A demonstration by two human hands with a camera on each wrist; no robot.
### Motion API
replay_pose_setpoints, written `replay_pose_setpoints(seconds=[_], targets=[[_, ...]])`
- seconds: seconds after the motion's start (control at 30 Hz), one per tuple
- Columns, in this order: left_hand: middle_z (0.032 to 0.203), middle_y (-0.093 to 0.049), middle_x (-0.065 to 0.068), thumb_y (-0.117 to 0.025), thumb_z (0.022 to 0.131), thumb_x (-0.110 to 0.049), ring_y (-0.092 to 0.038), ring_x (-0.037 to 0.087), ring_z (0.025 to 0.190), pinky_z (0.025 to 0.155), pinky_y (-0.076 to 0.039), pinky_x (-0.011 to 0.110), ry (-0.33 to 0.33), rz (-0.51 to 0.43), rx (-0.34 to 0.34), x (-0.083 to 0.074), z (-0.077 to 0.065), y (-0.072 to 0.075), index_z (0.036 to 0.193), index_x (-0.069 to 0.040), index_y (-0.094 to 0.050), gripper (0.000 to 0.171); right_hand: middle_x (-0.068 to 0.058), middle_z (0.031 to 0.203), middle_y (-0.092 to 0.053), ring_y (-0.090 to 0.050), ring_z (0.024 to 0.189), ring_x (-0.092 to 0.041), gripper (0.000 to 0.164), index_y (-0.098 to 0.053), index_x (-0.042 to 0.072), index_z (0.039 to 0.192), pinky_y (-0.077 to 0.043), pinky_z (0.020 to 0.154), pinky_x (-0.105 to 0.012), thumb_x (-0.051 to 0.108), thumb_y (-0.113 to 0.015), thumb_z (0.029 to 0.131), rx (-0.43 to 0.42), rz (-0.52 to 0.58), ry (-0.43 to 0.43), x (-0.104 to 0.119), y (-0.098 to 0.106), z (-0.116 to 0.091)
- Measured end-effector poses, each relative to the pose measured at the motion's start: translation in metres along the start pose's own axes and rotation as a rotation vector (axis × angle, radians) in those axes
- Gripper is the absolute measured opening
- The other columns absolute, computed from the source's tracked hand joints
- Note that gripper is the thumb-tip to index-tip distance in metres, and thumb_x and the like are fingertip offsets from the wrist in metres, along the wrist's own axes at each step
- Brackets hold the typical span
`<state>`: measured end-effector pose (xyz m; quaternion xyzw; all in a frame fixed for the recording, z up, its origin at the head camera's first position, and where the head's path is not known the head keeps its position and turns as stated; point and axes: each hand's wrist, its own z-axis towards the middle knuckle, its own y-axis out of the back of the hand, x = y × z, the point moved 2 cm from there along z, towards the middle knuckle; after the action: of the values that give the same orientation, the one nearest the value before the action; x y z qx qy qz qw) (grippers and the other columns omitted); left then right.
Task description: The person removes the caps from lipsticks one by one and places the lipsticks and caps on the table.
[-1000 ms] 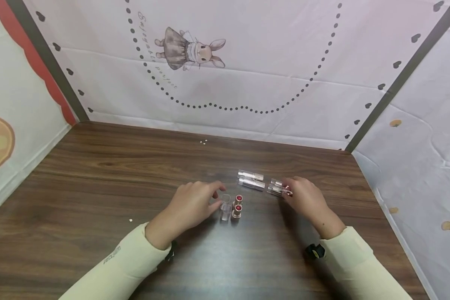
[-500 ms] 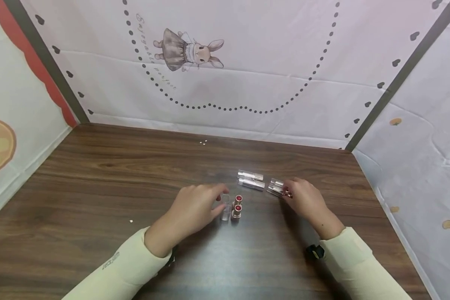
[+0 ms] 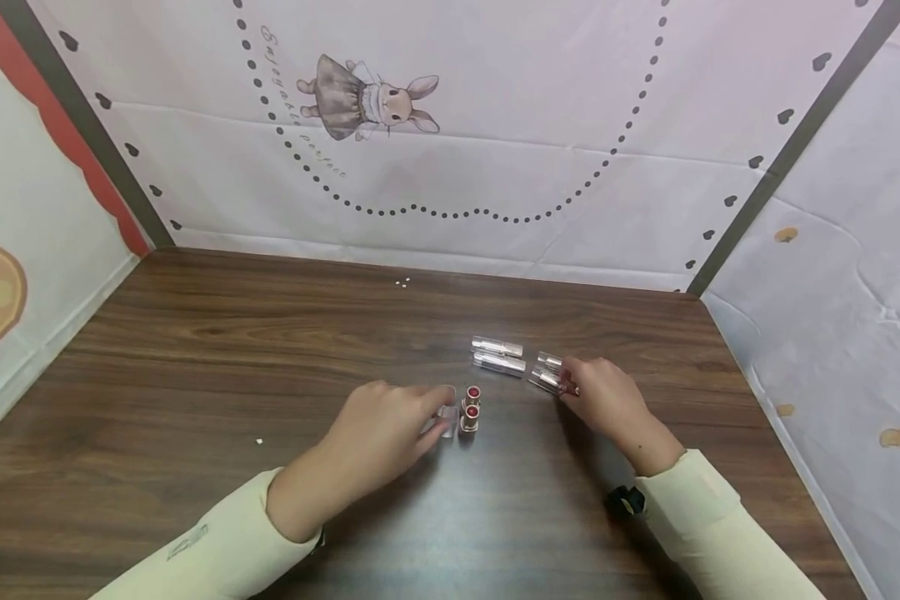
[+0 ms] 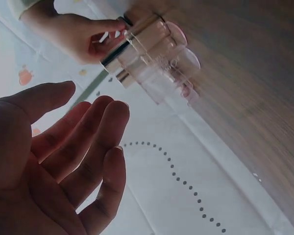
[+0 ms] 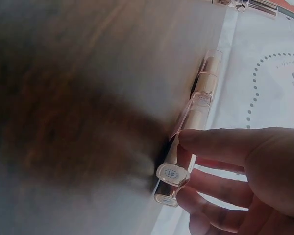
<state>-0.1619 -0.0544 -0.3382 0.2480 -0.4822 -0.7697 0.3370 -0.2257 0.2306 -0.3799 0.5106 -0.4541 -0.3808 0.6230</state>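
Observation:
Two uncapped lipsticks (image 3: 470, 419) with red tips stand upright near the middle of the table. Just left of them are two clear caps (image 3: 447, 423), partly behind the fingers of my left hand (image 3: 375, 429). In the left wrist view, that hand's thumb and fingers (image 4: 115, 120) are spread apart with nothing between them. On the right, my right hand (image 3: 607, 396) pinches the base end of a lipstick (image 5: 172, 173) between thumb and fingers. This one lies under a clear cap beside another capped lipstick (image 3: 550, 360).
Another pair of capped lipsticks (image 3: 498, 364) lies side by side behind the standing ones. Small white bits (image 3: 402, 283) are scattered near the back, and one white scrap (image 3: 259, 441) lies left. Printed cloth walls (image 3: 495, 167) enclose the wooden table (image 3: 270, 333).
My left hand has come slightly nearer to me and its fingers now cover more of the clear caps. The right hand stays nearly still at the lipstick. The head view has shifted slightly.

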Motion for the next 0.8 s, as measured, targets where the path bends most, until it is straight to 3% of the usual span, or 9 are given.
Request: replay_pose_setpoints(seconds=[0.2, 0.37, 0.63, 0.8], targets=[[0.071, -0.068, -0.011, -0.08, 0.082, -0.029, -0.049, 0.008, 0.047, 0.045, -0.038, 0.028, -0.068, 0.032, -0.008, -0.009, -0.008, 0.002, 0.095, -0.019, -0.068, 0.02, -0.001, 0.081, -0.07, -0.063, 0.071, -0.015, 0.013, -0.069, 0.011, 0.091, -0.051, 0.065, -0.038, 0.01, -0.079, 0.083, -0.018, 0.054, 0.006, -0.001, -0.003, -0.004], [0.074, -0.069, -0.011, -0.081, 0.08, -0.03, -0.059, 0.011, 0.051, 0.048, -0.042, 0.031, -0.098, 0.043, 0.011, -0.015, -0.014, 0.002, 0.096, -0.02, -0.068, 0.023, 0.0, 0.08, -0.069, -0.061, 0.07, -0.014, 0.014, -0.069, 0.011, 0.091, -0.05, 0.064, -0.037, 0.011, -0.08, 0.083, -0.049, 0.067, 0.032, 0.002, -0.003, -0.011], [0.082, -0.073, -0.011, -0.082, 0.079, -0.031, -0.065, 0.011, 0.058, 0.051, -0.047, 0.031, -0.145, 0.0, 0.056, -0.019, -0.016, 0.002, 0.097, -0.02, -0.069, 0.025, 0.0, 0.082, -0.07, -0.064, 0.075, -0.017, 0.016, -0.07, 0.011, 0.09, -0.052, 0.069, -0.037, 0.01, -0.082, 0.08, -0.115, 0.113, 0.086, 0.015, 0.003, -0.033], [0.075, -0.069, -0.01, -0.081, 0.08, -0.031, -0.063, 0.01, 0.055, 0.048, -0.046, 0.03, -0.176, 0.012, 0.036, -0.02, -0.015, 0.001, 0.093, -0.019, -0.067, 0.023, 0.003, 0.086, -0.07, -0.066, 0.079, -0.015, 0.019, -0.07, 0.014, 0.091, -0.054, 0.069, -0.033, 0.009, -0.083, 0.079, -0.142, 0.144, 0.138, 0.032, 0.012, -0.05]])
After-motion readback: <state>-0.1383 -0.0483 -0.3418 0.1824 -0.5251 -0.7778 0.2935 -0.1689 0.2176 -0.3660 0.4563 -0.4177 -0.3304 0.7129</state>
